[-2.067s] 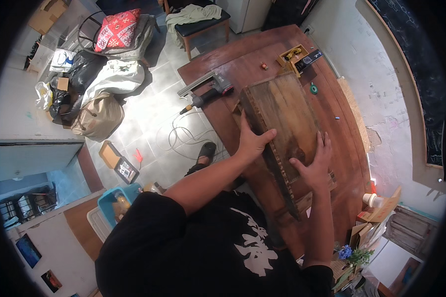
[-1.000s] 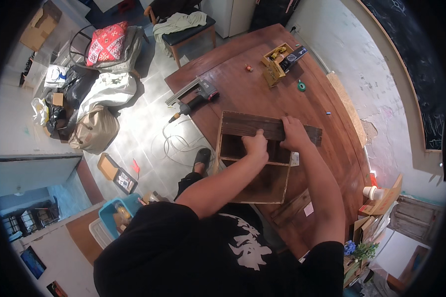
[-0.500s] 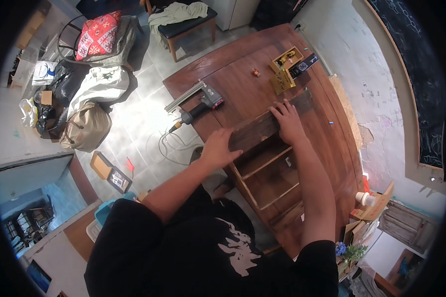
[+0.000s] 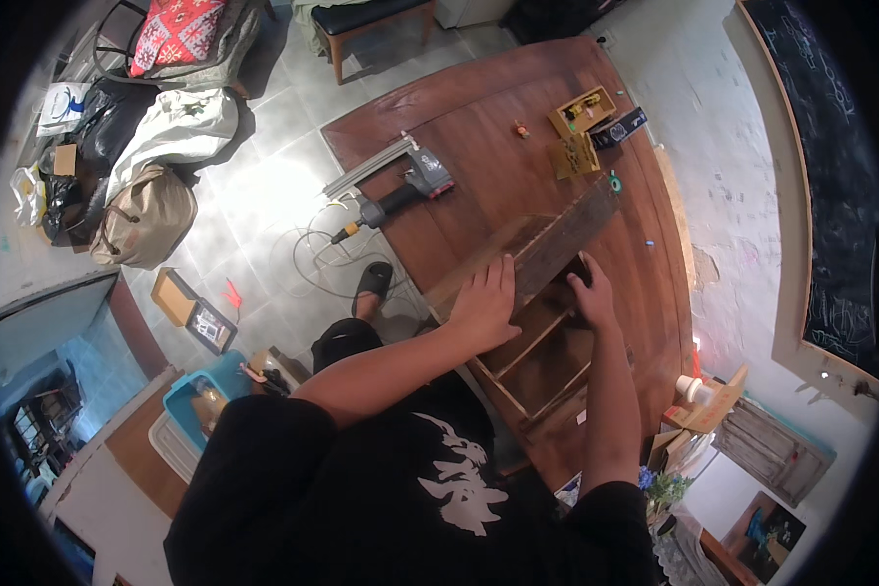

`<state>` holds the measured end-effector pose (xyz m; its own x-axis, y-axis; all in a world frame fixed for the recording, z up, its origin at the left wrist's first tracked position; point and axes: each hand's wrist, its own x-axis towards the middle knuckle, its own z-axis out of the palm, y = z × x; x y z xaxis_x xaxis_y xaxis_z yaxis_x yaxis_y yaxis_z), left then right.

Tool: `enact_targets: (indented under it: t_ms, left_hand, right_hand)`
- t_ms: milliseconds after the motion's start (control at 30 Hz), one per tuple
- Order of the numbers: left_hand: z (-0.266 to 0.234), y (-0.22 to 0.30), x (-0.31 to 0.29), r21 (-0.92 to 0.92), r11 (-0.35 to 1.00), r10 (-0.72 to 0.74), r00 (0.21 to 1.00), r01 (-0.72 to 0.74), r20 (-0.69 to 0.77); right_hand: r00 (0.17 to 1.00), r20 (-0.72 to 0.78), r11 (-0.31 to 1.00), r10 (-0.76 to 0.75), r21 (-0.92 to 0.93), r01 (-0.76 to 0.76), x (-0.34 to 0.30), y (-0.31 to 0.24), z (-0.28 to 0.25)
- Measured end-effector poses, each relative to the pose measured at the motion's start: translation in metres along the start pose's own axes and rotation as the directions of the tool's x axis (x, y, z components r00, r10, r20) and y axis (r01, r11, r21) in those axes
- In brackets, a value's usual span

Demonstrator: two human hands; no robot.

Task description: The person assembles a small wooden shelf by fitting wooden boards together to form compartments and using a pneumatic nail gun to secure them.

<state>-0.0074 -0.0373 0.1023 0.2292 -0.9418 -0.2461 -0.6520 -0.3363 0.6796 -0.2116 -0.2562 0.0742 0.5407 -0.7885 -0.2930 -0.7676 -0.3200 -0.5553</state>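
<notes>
A wooden frame [image 4: 521, 408] with open compartments lies on the brown table top in front of me. At its far end, a dark wooden board [image 4: 568, 241] slants from near left to far right, with a lighter wooden face beside it. My left hand [image 4: 486, 308] is closed over the board's near end, fingers long on top and thumb apart below. Farther right, my right hand [image 4: 596, 296] grips the board's lower edge, thumb and forefinger at the wood; its other fingers are partly hidden. A nail gun [image 4: 410, 188] lies beyond my left hand.
On the table [image 4: 479, 132] stand an open small box [image 4: 584, 109] and a green tape roll [image 4: 614, 183]. An air hose [image 4: 308, 244] curls on the floor at the left edge. A paper cup [image 4: 693, 389] stands near the right side. A chalkboard [image 4: 830, 176] hangs on the wall.
The board has turned and tilted, its far end swinging away and right. My left hand has moved right along it; my right hand has come down to its lower edge. The view has shifted.
</notes>
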Motion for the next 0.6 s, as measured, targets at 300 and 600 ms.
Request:
enact_targets:
  t_ms: [300,600]
  left_hand:
    - [0.015,0.015,0.036,0.019,0.998,-0.065,0.994,0.067,-0.088]
    - [0.016,0.014,0.034,0.065,0.996,-0.054,0.994,0.060,-0.093]
  right_hand:
    - [0.992,0.022,0.969,-0.122,-0.215,0.124,0.011,0.005,0.003]
    - [0.979,0.016,0.977,-0.203,-0.062,0.203,0.010,0.011,0.004]
